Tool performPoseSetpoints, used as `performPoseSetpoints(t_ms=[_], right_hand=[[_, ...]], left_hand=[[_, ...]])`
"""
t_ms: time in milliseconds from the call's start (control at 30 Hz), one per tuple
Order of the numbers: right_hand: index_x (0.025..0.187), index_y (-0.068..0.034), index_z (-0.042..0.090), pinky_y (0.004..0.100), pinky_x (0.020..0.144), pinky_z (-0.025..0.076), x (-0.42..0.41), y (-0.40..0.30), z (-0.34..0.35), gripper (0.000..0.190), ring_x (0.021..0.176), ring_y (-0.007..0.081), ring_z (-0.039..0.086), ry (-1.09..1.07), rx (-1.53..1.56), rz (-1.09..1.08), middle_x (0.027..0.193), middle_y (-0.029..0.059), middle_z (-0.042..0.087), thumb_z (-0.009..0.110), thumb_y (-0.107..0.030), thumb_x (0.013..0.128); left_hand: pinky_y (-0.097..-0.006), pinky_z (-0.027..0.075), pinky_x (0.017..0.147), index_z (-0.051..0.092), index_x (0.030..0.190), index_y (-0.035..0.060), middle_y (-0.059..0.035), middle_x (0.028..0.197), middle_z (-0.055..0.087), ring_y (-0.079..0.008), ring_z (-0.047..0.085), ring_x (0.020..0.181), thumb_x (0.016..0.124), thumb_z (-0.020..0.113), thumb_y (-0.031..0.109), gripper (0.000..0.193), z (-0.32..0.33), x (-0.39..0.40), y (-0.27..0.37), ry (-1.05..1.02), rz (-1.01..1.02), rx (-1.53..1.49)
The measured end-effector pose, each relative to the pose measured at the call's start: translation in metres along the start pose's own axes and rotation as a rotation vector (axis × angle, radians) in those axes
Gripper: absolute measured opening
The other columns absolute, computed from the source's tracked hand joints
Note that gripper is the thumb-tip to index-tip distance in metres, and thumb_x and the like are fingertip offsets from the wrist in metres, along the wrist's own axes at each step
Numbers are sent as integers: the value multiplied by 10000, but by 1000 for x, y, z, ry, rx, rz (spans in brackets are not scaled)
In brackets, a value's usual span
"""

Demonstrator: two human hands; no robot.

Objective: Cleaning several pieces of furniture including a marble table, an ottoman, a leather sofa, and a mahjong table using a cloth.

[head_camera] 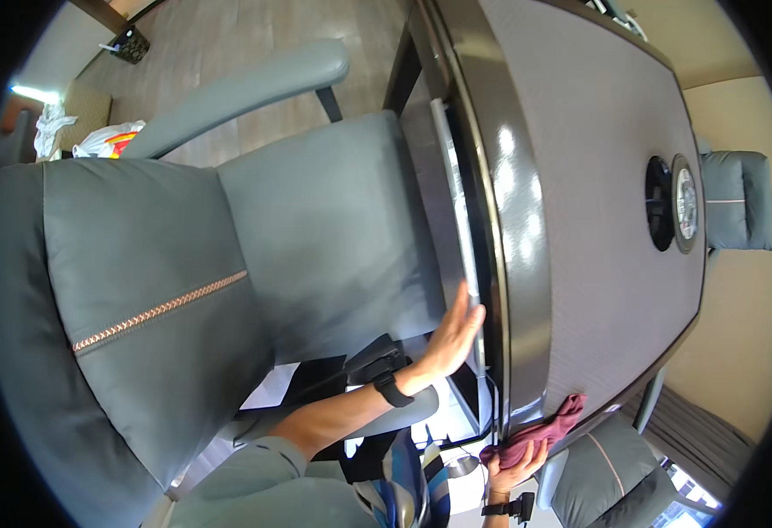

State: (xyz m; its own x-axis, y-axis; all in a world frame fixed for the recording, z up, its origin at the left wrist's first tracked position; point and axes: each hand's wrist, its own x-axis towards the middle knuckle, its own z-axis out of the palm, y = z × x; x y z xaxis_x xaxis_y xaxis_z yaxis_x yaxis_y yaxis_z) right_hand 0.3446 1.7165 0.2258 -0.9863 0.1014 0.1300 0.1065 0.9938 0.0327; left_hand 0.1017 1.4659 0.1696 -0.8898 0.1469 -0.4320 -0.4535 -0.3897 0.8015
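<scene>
My left hand (pixel 452 336), with a black band on the wrist, lies flat with fingers extended against the pale metallic front edge of a drawer or panel (pixel 455 185) under the table's edge. It grips nothing. My right hand (pixel 521 465), also wearing a black wrist device, is closed on a dark red cloth (pixel 541 435), which rests bunched over the table's near corner. The table (pixel 603 277) has a grey top and a glossy dark rim (pixel 524 264).
A grey padded chair (pixel 333 244) stands close to the table, its armrest (pixel 260 86) beyond. Another grey chair (pixel 607 468) is at lower right, one more (pixel 735 201) across the table. A round dark fitting (pixel 659 203) is set in the tabletop. Plastic bags (pixel 105 140) lie at upper left.
</scene>
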Motion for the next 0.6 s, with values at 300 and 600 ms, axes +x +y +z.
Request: performPoseSetpoints(t_ms=[300, 600], right_hand=[[1278, -40, 456, 556, 1006, 300, 6, -4, -1, 674, 1219, 447, 383, 54, 24, -20, 1330, 248, 394, 587, -470, 776], [1207, -97, 547, 563, 979, 317, 7, -6, 4, 647, 1161, 436, 431, 177, 47, -33, 1265, 191, 493, 618, -511, 716]], left_hand=[[-361, 179, 1114, 209, 1423, 3, -211, 1468, 230, -305, 204, 1376, 975, 395, 385, 618, 19, -21, -37, 90, 98, 126], [-361, 299, 1055, 365, 1341, -1, -175, 1351, 417, -276, 378, 1275, 944, 500, 240, 484, 45, -95, -82, 142, 308, 578]])
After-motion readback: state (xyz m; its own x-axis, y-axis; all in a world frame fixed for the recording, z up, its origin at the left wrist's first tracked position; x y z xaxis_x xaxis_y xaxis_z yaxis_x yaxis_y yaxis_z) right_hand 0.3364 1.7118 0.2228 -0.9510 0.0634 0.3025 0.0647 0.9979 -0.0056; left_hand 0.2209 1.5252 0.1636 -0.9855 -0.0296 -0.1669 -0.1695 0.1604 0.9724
